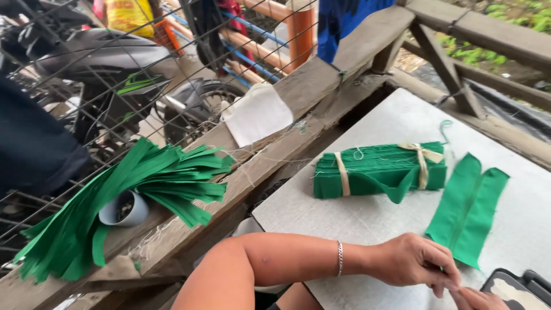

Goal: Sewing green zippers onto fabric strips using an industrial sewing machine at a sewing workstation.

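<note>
My left hand [413, 261] reaches across the grey table top [356, 229], a thin bracelet on its wrist. Its fingers are curled and pinched together at the near corner of a flat green fabric piece [468, 206]. I cannot make out whether anything is between them. My right hand [479, 298] is mostly cut off at the bottom edge, and its fingertips meet those of the left. A stacked bundle of green fabric [379, 172], tied with two cream strips, lies further back on the table.
A fan of green fabric strips [132, 195] lies on the wooden rail [270, 166] around a small white cup [123, 209]. A white cloth [258, 115] rests further up the rail. A motorcycle [115, 74] stands behind wire mesh. A black object [516, 287] sits at the bottom right.
</note>
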